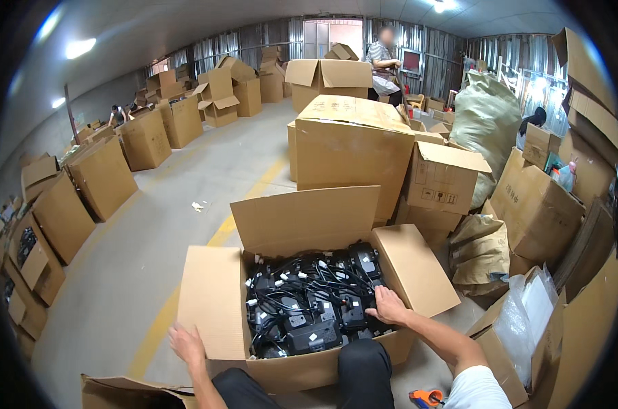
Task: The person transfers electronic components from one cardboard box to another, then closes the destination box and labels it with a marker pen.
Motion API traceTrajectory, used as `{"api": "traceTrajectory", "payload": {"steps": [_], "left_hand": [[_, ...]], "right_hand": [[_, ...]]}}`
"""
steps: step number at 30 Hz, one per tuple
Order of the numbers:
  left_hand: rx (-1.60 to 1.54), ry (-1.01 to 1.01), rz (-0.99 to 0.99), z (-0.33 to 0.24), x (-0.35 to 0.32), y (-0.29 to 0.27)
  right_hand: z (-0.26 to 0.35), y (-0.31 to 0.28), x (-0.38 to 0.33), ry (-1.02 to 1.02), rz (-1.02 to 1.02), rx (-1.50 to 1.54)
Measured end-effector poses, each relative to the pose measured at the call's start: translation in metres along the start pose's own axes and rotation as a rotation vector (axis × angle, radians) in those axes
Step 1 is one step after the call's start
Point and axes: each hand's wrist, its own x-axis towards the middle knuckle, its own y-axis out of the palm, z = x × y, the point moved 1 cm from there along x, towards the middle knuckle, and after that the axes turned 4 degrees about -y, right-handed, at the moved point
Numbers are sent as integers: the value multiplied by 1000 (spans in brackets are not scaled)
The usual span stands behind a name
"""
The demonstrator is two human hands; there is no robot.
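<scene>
In front of my knees stands an open cardboard box (292,374), its flaps folded outward. It is full of black plastic adapter-like units (314,337) with tangled black cables and small white connectors (251,303). My left hand (187,343) is at the outer edge of the left flap (212,300), fingers apart and nothing in them. Inside the right wall, my right hand (388,305) rests on the black units, its thumb apart from the fingers. No unit is lifted in it. The right flap (418,266) slopes outward beyond that hand.
Large closed carton (353,153) and a smaller carton (445,177) stand ahead. An orange-and-blue tape dispenser (426,398) lies by my right knee. Cartons (101,178) line the left; a pale green sack (485,126) stands right. A person (384,65) is at the back.
</scene>
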Motion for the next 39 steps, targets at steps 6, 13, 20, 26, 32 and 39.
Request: {"api": "traceTrajectory", "payload": {"steps": [6,13,20,26,32,39], "left_hand": [[-417,379,316,-58,-16,-112],[-612,723,187,-125,-124,-66],[-48,1040,312,-118,-189,31],[-114,1116,353,-112,-184,46],[-136,1303,399,-117,-171,47],[-379,1171,1129,-109,-80,18]], "right_hand": [[-10,-58,-18,54,-261,106],[-105,1,-106,983,-528,-152],[-93,-17,-133,959,-838,1803],[-34,-106,-101,590,-824,1022],[21,-136,-104,337,-425,696],[25,-130,-111,-3,-155,516]]}}
